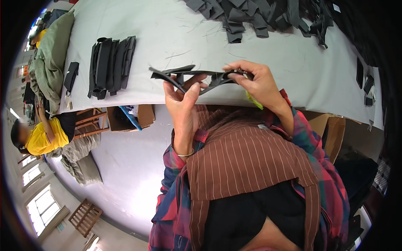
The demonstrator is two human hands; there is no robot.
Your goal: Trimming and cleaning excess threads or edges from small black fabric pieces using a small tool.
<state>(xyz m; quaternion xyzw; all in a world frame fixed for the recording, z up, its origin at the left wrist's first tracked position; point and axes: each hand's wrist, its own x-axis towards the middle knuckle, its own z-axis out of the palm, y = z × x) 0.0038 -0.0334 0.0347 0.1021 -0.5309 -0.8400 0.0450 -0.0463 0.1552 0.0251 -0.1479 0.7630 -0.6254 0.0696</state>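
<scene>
Between my hands, above the table's near edge, stretches a black fabric strip (212,83), folded or doubled with loose ends on its left. My left hand (183,100) grips its left part, thumb up and fingers curled round the cloth. Closed on the right end is my right hand (260,82), thumb and fingers pinching it. A bit of yellow-green thread or cord (254,101) hangs below my right hand. Further left on the table lies a row of stacked black fabric strips (111,67). How many layers I hold is hidden by my fingers.
Loose black fabric pieces (251,16) pile up at the table's far side, on a pale cloth-covered table (167,46). Small black items (368,85) lie at the right. A person in yellow (48,136) sits at the left, near a cardboard box (145,116) and grey-green cloth (52,58).
</scene>
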